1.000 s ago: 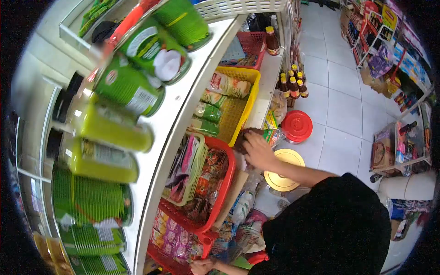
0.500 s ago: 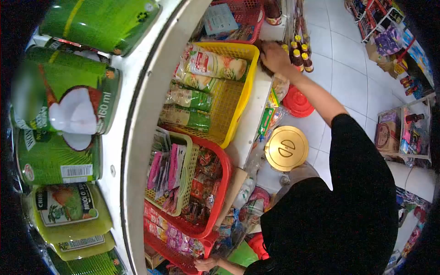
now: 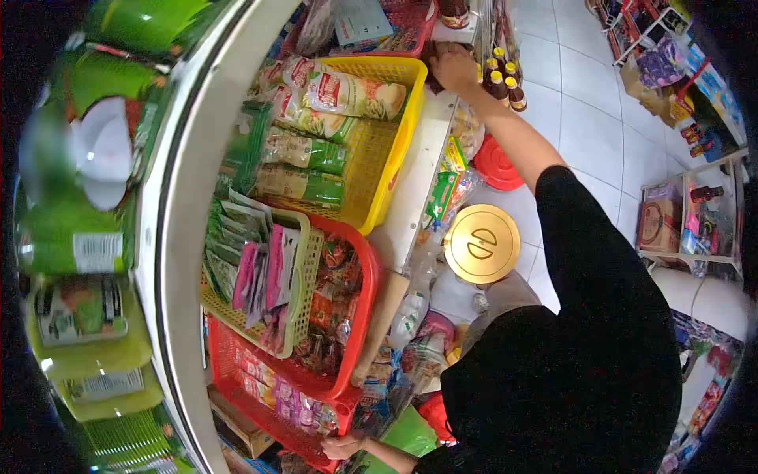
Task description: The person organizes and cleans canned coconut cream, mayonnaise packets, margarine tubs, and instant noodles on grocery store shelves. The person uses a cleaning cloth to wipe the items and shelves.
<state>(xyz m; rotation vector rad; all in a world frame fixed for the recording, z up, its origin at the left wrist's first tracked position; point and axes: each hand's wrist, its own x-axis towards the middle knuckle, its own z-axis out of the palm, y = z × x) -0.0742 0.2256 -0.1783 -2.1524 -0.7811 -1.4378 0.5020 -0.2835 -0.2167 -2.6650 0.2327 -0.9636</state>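
Note:
My left hand is at the bottom, its fingers closed on the rim of the lower red basket, which holds pink and purple packets. At the top, my right hand reaches past the corner of the yellow basket, fingers curled on a dark item I cannot make out. Yellow-capped bottles stand just beside it. Wrapped rolls lie in the yellow basket. Between my hands, a red basket holds small packets and a pale green basket with sachets.
Green cans and light green tubs line a white shelf edge at the left. A gold round lid and a red lid are near my body. Racks of goods stand beyond the tiled floor at the right.
The shelf, baskets and bottles have shifted left and slightly up in view, showing more sachets. Both hands have shifted with them; my left hand stays at the red basket's rim.

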